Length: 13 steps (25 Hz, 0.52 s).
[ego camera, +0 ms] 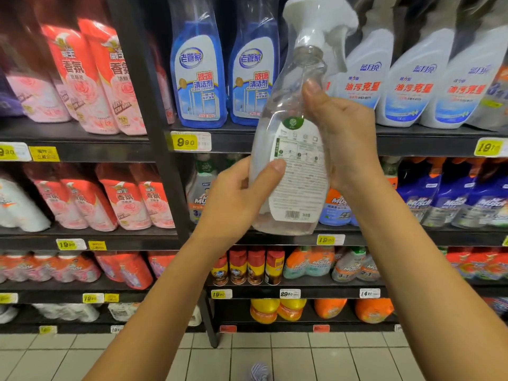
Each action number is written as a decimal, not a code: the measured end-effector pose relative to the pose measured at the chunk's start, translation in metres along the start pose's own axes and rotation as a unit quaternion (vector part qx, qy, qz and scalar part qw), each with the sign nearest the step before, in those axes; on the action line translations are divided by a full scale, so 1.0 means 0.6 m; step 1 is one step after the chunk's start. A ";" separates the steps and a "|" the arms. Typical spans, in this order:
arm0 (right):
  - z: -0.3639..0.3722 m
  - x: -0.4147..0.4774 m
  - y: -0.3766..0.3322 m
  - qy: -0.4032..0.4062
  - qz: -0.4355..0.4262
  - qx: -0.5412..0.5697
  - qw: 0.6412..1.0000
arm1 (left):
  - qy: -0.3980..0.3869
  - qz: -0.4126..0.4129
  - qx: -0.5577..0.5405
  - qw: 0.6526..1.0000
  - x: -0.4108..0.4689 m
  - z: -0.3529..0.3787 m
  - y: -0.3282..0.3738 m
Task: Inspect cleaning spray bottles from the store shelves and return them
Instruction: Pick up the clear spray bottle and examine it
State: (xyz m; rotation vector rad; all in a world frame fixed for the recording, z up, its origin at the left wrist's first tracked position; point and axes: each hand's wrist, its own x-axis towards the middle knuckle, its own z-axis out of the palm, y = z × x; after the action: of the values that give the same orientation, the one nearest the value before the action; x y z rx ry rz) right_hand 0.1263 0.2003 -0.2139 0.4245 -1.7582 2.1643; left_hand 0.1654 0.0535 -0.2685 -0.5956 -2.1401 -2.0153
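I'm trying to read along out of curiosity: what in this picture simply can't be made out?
- Head view: fine print on the back label of the clear spray bottle, too small and blurred.
- Its white trigger head, partly cut off by the top edge.
- Most fingers of the left grip and right grip, hidden behind the bottle.
- Leftmost price tag, cut by the left edge.

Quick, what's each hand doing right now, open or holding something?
Left hand: holding the clear spray bottle by its lower body, thumb across the label.
Right hand: holding the same bottle higher up.
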 end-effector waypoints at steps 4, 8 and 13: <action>0.002 -0.002 -0.002 -0.005 -0.007 -0.036 0.999 | 0.026 0.027 -0.009 0.999 -0.003 0.000 0.009; -0.014 0.000 -0.016 -0.103 -0.025 -0.076 0.991 | 0.076 0.031 -0.075 0.994 0.004 -0.002 0.019; -0.046 -0.043 -0.004 -0.143 0.008 -0.092 0.985 | 0.136 0.025 -0.126 0.982 0.013 -0.013 0.040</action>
State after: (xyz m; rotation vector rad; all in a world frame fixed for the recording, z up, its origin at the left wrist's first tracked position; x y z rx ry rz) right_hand 0.1495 0.2262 -0.2282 0.7051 -2.0986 2.0065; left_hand 0.1661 0.0480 -0.2427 -0.3725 -1.7169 -2.2101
